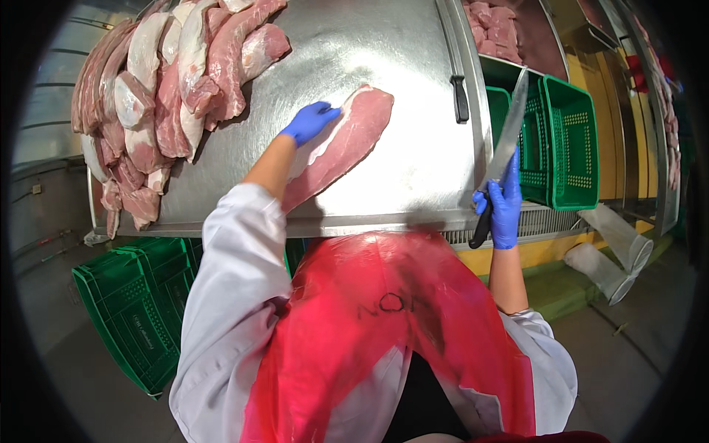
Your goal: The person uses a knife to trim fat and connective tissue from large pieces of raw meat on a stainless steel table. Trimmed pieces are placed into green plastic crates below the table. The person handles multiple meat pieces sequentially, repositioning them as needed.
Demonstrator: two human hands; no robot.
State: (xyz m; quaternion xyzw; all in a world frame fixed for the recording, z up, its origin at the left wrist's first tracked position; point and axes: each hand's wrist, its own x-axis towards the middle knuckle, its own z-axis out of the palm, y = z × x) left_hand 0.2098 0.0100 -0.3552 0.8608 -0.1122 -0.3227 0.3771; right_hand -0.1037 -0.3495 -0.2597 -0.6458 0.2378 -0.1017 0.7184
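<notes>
Your left hand (310, 124) touching meat (356, 131), grip unclear, right hand (505, 205) clasping a knife (508, 129) at two o'clock, pile (171, 100) at ten o'clock

We see bright light glaring white off the metal table (425, 166) toward 12 o'clock, soft shadows darkening its near edge. The floor (96, 384) looks dim at 8 and 4 o'clock; toward the black rim, we find straight lines bending.
</notes>
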